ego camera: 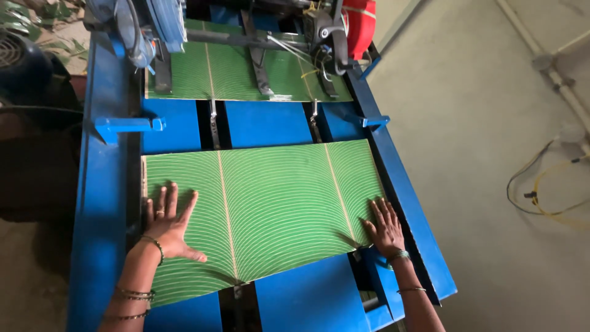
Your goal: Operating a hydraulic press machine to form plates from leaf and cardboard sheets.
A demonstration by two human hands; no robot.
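A large green sheet [270, 203] printed with a banana-leaf pattern lies flat on the blue machine bed [270, 123]. My left hand [167, 224] rests palm down on the sheet's near left part, fingers spread. My right hand [384, 226] presses flat on the sheet's near right corner, beside the blue side rail [405, 197]. Neither hand grips anything. A second green sheet [233, 74] lies farther up the bed, partly under the black arms of the machine head [319, 31].
Two chain slots [213, 126] run along the bed between blue panels. Blue guide brackets [126, 126] stick out at both sides. A red part [359, 24] sits at the machine top. Yellow and white cables [547, 184] lie on the grey floor at right.
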